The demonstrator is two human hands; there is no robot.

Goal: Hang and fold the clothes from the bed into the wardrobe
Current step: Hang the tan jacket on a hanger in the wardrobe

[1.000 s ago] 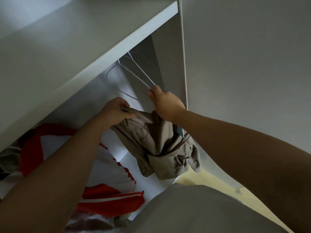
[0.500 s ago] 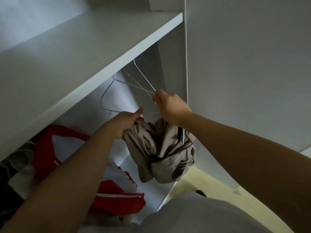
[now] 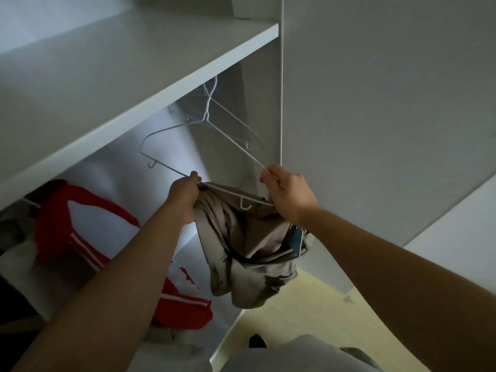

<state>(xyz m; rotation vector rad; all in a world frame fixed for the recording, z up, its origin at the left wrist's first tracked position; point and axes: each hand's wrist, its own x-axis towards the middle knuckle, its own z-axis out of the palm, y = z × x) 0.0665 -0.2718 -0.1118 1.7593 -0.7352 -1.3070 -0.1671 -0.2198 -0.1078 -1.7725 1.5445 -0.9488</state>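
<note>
Since a moment ago the hands have drawn apart along the hanger (image 3: pixel 244 204): the left hand (image 3: pixel 183 196) has slid out to the left on the bottom bar while the right hand (image 3: pixel 291 194) keeps to the right corner, so the wire frame now shows almost whole. The left hand's fingers are curled round the bottom bar together with the top edge of the tan garment (image 3: pixel 247 251). The right hand pinches the sloping wire between thumb and fingers, and the bar's right end runs in under its palm. Holding both ends this way seems meant to keep the light wire steady while the cloth is worked onto the bar. The garment hangs bunched below the bar, between the two hands, in front of the open wardrobe (image 3: pixel 259 111) and above the floor (image 3: pixel 308 304); whether it already passes over the bar I cannot tell. The hanger's long axis, its bottom bar, runs from far left to near right. Its hook points up under the shelf (image 3: pixel 134 84), where the tip is hidden, so whether it rests on a rail is not clear. Spare hangers (image 3: pixel 248 145) hang just behind it, and red and white clothes (image 3: pixel 80 224) lie lower left inside the wardrobe.
</note>
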